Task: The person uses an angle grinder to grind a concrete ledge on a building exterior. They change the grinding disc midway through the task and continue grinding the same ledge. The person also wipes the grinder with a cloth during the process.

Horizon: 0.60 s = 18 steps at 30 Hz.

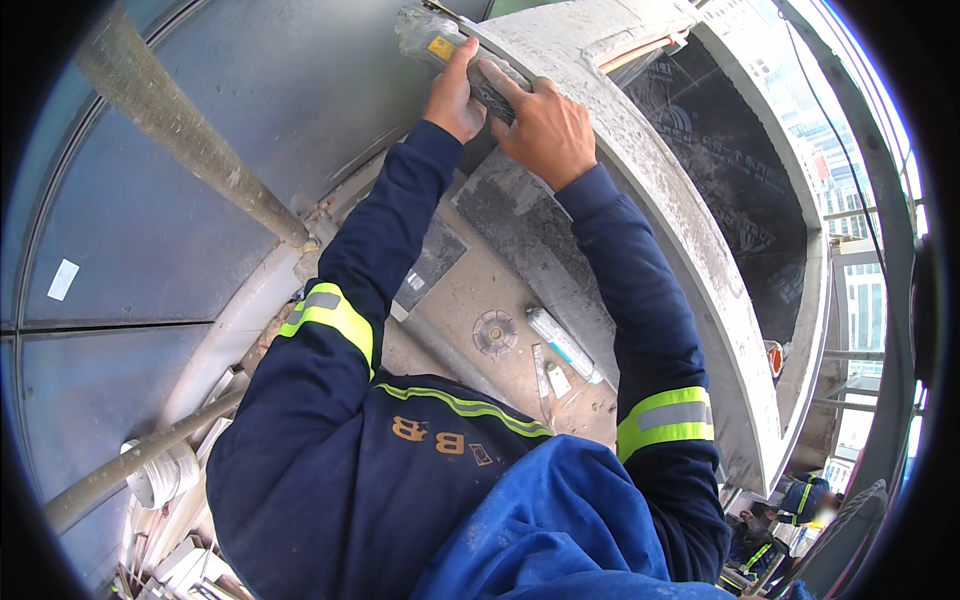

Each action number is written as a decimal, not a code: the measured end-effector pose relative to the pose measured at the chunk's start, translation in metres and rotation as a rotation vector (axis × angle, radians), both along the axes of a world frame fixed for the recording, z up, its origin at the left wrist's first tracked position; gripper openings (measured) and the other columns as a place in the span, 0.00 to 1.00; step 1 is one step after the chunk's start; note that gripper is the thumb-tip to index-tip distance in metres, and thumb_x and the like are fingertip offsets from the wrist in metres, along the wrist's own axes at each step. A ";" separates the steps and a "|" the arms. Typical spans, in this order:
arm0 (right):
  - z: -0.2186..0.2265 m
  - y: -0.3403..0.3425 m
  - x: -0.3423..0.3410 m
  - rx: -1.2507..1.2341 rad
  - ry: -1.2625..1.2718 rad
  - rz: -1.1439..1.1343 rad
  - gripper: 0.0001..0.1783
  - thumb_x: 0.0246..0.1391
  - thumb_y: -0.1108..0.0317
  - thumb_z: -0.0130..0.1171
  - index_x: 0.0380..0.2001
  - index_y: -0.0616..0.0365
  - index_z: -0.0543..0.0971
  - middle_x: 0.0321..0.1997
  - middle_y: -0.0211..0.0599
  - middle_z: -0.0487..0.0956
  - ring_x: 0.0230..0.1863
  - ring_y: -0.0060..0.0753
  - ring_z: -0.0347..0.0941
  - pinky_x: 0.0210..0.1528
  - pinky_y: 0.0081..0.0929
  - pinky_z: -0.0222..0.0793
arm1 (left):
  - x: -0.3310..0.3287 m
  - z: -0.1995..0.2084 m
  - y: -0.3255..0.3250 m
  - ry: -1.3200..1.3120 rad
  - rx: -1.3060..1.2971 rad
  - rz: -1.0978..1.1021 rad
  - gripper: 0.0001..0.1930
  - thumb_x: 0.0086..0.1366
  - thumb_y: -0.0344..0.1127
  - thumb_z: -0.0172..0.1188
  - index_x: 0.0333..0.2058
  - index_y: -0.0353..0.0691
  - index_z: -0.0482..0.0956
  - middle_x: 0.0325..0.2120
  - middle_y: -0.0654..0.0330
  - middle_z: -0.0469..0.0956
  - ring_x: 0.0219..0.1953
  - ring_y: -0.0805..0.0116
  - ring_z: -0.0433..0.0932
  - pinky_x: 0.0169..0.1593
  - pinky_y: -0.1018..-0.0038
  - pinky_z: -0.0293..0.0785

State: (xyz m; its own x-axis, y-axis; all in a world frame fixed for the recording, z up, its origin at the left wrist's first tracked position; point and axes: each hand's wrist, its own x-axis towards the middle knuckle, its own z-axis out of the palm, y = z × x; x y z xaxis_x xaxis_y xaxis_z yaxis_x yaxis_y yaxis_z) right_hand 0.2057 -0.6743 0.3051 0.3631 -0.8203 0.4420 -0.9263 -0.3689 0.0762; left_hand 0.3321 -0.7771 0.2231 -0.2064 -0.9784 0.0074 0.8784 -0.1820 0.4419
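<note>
Both my arms, in dark blue sleeves with yellow reflective bands, reach up to a curved grey concrete ledge. My left hand and my right hand both grip a long dark tool lying along the ledge's inner edge. The tool's far end carries a yellow label and is wrapped in clear plastic. My left thumb presses on it near the label, and my right hand's fingers close over the nearer part.
Below lie a sealant tube and a round disc on a dusty floor. Two grey pipes cross at the left before glass panels. Black membrane lines the ledge's far side. Another worker crouches at lower right.
</note>
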 end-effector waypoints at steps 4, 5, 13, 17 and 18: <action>0.000 -0.003 0.002 0.034 0.003 -0.012 0.39 0.53 0.55 0.68 0.70 0.28 0.72 0.35 0.49 0.80 0.32 0.50 0.83 0.36 0.44 0.80 | 0.002 0.002 -0.001 -0.023 -0.020 0.003 0.19 0.70 0.46 0.64 0.51 0.40 0.77 0.41 0.58 0.83 0.43 0.65 0.84 0.49 0.66 0.81; 0.003 -0.003 0.004 0.064 -0.005 -0.015 0.37 0.54 0.55 0.67 0.69 0.30 0.72 0.36 0.51 0.81 0.34 0.51 0.84 0.37 0.45 0.80 | 0.002 0.001 -0.003 -0.024 -0.015 0.004 0.19 0.70 0.46 0.64 0.51 0.40 0.77 0.41 0.58 0.83 0.43 0.64 0.84 0.49 0.66 0.81; 0.001 -0.015 0.008 0.098 -0.016 -0.023 0.37 0.55 0.54 0.66 0.69 0.28 0.71 0.41 0.53 0.81 0.38 0.53 0.85 0.41 0.47 0.80 | 0.005 0.009 -0.008 -0.097 0.012 0.035 0.21 0.74 0.52 0.56 0.50 0.39 0.77 0.41 0.56 0.83 0.47 0.61 0.83 0.57 0.62 0.78; 0.010 -0.007 0.011 0.112 -0.012 -0.031 0.38 0.55 0.54 0.66 0.70 0.27 0.70 0.41 0.52 0.80 0.37 0.53 0.84 0.41 0.46 0.80 | 0.008 0.005 -0.011 -0.088 -0.004 -0.001 0.22 0.74 0.52 0.57 0.51 0.37 0.76 0.41 0.54 0.82 0.47 0.59 0.82 0.57 0.61 0.78; 0.008 -0.006 0.009 0.117 -0.011 -0.034 0.38 0.55 0.55 0.66 0.70 0.27 0.70 0.41 0.52 0.80 0.37 0.53 0.84 0.41 0.45 0.80 | 0.005 0.006 -0.008 -0.085 -0.007 0.018 0.23 0.74 0.53 0.57 0.50 0.36 0.76 0.40 0.53 0.82 0.46 0.58 0.82 0.57 0.61 0.78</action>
State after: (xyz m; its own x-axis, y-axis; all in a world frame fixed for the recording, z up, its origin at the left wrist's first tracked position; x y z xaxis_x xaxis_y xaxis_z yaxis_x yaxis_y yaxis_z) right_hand 0.2144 -0.6799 0.3133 0.3296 -0.8782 0.3467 -0.9390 -0.3430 0.0240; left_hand 0.3374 -0.7853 0.2291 -0.1889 -0.9820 -0.0021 0.8406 -0.1628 0.5166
